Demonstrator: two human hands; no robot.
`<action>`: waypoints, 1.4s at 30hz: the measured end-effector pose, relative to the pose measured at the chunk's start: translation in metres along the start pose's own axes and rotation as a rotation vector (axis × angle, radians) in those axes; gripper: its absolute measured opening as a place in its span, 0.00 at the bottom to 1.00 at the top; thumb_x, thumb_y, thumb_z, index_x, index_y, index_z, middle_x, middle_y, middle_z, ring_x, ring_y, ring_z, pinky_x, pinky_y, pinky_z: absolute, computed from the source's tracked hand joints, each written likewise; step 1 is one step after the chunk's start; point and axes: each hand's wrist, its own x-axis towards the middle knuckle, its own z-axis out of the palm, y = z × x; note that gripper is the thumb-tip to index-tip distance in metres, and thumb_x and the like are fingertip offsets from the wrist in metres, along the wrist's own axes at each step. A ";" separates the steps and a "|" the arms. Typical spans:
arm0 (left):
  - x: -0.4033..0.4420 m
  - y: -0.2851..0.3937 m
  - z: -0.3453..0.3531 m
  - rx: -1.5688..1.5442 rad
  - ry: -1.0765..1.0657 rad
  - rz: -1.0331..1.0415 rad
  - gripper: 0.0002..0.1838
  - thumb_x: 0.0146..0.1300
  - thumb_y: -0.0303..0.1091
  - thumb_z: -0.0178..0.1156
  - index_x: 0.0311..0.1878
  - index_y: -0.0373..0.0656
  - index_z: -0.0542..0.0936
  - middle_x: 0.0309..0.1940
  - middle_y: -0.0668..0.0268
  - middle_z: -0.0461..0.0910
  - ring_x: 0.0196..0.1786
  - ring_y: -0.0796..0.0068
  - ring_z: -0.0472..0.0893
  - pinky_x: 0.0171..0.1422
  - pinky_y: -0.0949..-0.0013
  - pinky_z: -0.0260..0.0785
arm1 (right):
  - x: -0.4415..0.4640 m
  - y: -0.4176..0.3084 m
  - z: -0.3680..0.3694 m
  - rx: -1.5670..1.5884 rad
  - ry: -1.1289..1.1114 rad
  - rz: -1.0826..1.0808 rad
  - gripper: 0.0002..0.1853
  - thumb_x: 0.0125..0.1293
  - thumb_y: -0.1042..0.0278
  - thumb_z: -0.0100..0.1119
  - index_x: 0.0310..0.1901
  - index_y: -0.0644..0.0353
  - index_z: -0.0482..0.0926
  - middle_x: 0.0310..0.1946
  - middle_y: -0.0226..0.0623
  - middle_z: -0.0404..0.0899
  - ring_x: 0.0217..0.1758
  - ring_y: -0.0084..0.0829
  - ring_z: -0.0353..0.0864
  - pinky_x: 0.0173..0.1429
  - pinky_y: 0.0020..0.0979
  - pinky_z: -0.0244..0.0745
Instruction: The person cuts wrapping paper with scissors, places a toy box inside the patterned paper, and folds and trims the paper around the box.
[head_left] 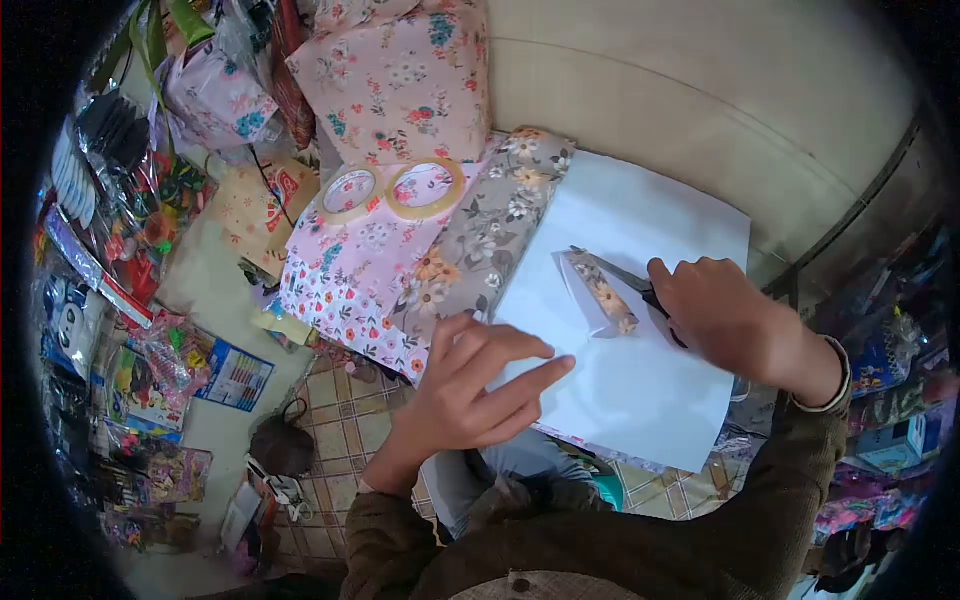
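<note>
My right hand [705, 310] is closed around the dark handles of a pair of scissors [625, 278], whose blades point to the upper left. The blades lie beside a small folded piece of floral paper [603, 297] on a large white sheet [630, 390]. Over the lower left part of the sheet, my left hand [480, 385] hovers with its fingers apart and nothing in it. Left of the sheet, grey floral paper [480, 240] and pink floral paper [350, 270] lie side by side.
Two tape rolls [425, 189] rest on the floral papers. A large floral-wrapped package [400, 90] stands behind them. Packaged goods [160, 370] crowd the left side, and more goods [890, 440] are at the right edge. A tiled floor [345, 410] shows below.
</note>
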 end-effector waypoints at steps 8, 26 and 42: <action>-0.035 -0.001 -0.010 0.023 -0.050 -0.066 0.22 0.38 0.28 0.60 0.43 0.49 0.84 0.39 0.71 0.78 0.41 0.71 0.76 0.49 0.63 0.61 | 0.025 0.048 -0.006 0.192 -0.231 -0.026 0.30 0.41 0.64 0.74 0.47 0.62 0.71 0.30 0.44 0.80 0.35 0.46 0.80 0.36 0.41 0.73; -0.082 -0.024 -0.005 0.325 0.089 -0.254 0.25 0.43 0.28 0.72 0.49 0.49 0.79 0.51 0.69 0.76 0.55 0.64 0.71 0.59 0.58 0.59 | -0.007 0.056 -0.043 0.016 0.327 0.236 0.18 0.43 0.70 0.67 0.38 0.65 0.77 0.29 0.44 0.78 0.37 0.41 0.80 0.43 0.37 0.73; -0.087 -0.030 0.014 0.460 0.234 -0.208 0.14 0.43 0.32 0.67 0.37 0.53 0.86 0.37 0.77 0.78 0.40 0.75 0.73 0.48 0.66 0.55 | 0.032 -0.033 -0.013 1.570 -0.864 -0.622 0.21 0.71 0.52 0.51 0.50 0.65 0.71 0.42 0.37 0.79 0.49 0.25 0.80 0.44 0.25 0.77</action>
